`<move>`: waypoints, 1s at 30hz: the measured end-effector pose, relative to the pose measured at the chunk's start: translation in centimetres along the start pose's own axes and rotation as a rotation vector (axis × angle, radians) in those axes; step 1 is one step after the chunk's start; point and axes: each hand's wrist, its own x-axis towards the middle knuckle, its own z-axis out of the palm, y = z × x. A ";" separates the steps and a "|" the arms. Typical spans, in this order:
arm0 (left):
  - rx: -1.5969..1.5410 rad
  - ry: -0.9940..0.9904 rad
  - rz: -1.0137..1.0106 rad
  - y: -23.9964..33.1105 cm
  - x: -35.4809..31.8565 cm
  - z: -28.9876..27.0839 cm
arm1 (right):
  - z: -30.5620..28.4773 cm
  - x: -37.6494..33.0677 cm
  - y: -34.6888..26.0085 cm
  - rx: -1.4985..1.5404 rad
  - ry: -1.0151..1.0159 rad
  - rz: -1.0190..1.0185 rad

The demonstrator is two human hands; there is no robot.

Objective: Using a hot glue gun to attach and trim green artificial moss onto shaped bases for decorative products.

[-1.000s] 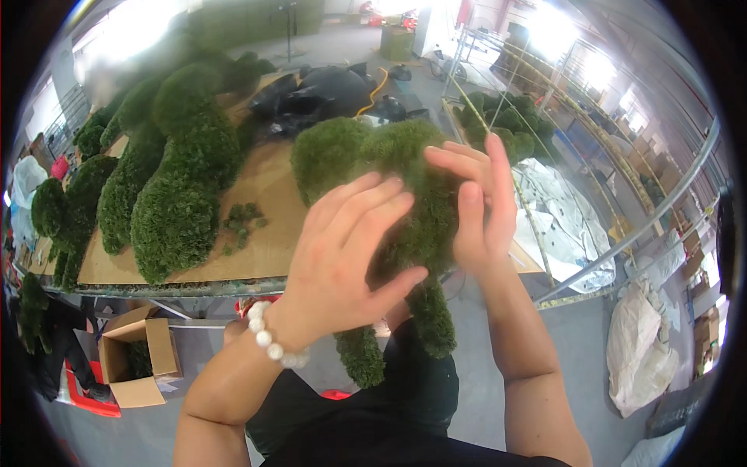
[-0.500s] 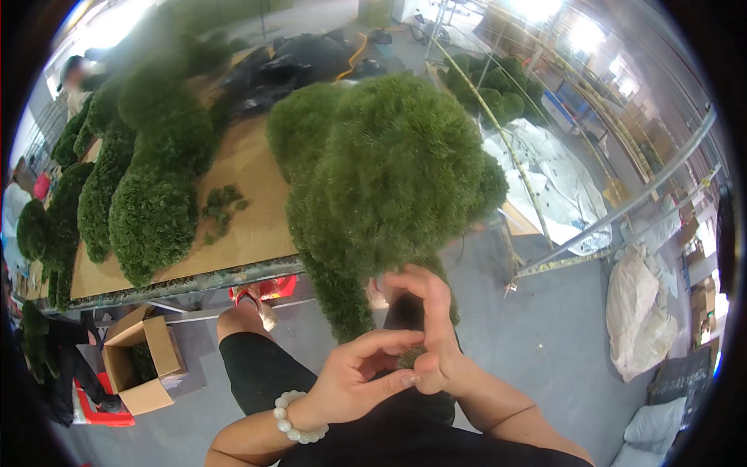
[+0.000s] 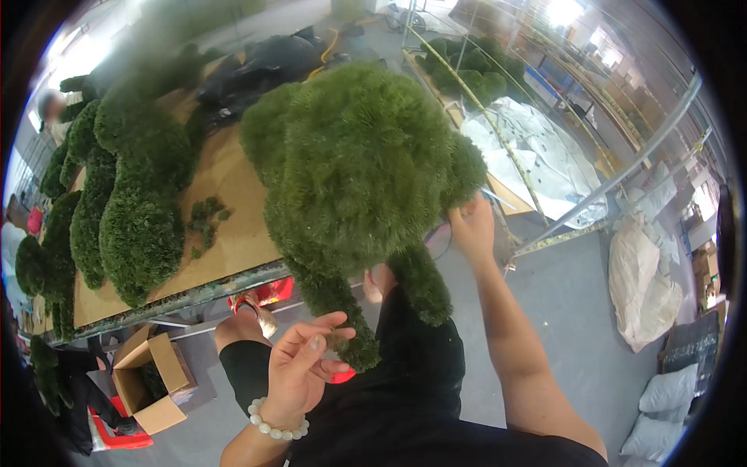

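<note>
A large shape covered in artificial green foliage (image 3: pixel 358 163), with a rounded top and two leg-like parts hanging down, stands in front of me by the table edge. My left hand (image 3: pixel 299 366) is closed, pinching a small green-brown tuft (image 3: pixel 337 341) between thumb and fingers, close beside one hanging leg. My right hand (image 3: pixel 473 229) reaches to the right side of the foliage shape; its curled fingers grip the edge there, and the fingertips are partly hidden in the greenery.
More foliage shapes (image 3: pixel 144 226) and loose tufts (image 3: pixel 204 222) lie on the brown board table (image 3: pixel 226 171). An open carton (image 3: pixel 167 373) sits on the floor at left. Metal poles (image 3: pixel 622 183) and a whitish sack (image 3: pixel 642 288) stand at right. Someone (image 3: pixel 53 109) is at far left.
My hands have parted from around the small tuft. The right hand has moved up and right to the foliage shape; the left has moved left with the tuft. The view has shifted slightly.
</note>
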 end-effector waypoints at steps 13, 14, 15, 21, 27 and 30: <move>-0.014 -0.264 0.077 0.9 -0.7 -1.4 | 4.3 6.0 3.2 -0.032 -0.250 -0.148; -0.021 -0.273 0.113 0.9 -1.0 -1.7 | 3.1 5.8 2.3 0.347 -0.329 -0.005; -0.021 -0.266 0.121 1.1 -1.2 -1.9 | 1.8 5.4 1.0 0.351 -0.338 -0.010; 0.069 -0.233 0.279 2.5 0.1 -2.0 | -6.6 2.7 -3.3 0.974 -0.433 0.420; 0.204 -0.092 0.299 5.0 1.2 0.7 | -11.4 -4.0 -14.2 0.984 -0.030 0.493; 0.234 -0.066 0.287 5.4 1.7 1.1 | -11.5 -7.3 -15.0 0.911 -0.015 0.393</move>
